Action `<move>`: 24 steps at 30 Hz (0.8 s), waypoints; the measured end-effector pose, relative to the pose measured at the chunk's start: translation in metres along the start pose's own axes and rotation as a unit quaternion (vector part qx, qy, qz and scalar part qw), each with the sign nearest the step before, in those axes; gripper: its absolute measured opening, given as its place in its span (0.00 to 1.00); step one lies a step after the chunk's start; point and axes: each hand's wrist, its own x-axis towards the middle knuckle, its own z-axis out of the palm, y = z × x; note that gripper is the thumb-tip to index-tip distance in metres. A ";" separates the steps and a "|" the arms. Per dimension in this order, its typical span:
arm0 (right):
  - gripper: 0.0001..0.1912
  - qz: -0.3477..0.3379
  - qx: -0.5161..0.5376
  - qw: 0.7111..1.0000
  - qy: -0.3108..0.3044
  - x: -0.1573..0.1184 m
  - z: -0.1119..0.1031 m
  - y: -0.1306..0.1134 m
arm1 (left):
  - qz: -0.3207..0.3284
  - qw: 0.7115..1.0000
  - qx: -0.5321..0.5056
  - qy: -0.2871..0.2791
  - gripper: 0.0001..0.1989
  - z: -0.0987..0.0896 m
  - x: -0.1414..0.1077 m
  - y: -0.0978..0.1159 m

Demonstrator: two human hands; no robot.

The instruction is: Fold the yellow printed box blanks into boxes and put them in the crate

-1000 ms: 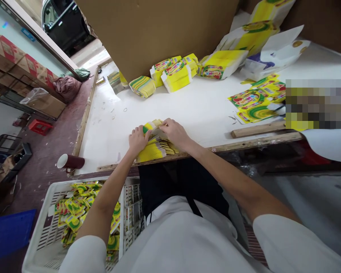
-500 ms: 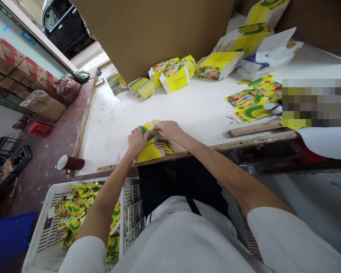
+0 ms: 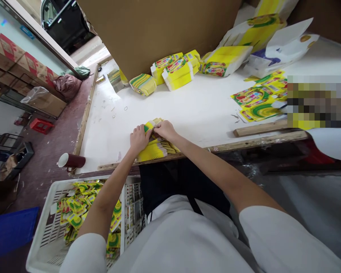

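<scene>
A row of flat yellow cartons (image 3: 152, 151) lies fanned along the near edge of the white table (image 3: 110, 129). My left hand (image 3: 139, 138) wraps over the left side of a yellow carton (image 3: 149, 125) at the far end of the row, its thumb pointing inward. On the right side of the same carton, my right hand (image 3: 166, 131) is closed, with the fingertips pinching near its end flaps. My fingers partly cover the carton, so its exact shape is hidden.
Bundled yellow cartons (image 3: 180, 76) stand against a large brown cardboard sheet (image 3: 159, 34). Loose printed cartons (image 3: 254, 98) lie at the right beside a blurred patch. A dark red mug (image 3: 76, 161) sits at the left corner. Below is a white crate (image 3: 42, 242) holding yellow packets.
The view has shifted slightly. My right hand's fingers have drawn in closer to my left thumb at the carton. My left hand keeps its place on it.
</scene>
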 end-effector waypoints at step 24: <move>0.12 -0.186 -0.091 0.967 -0.149 -0.013 -0.049 0.035 | -0.039 0.996 -0.074 -0.033 0.20 -0.008 0.004 0.002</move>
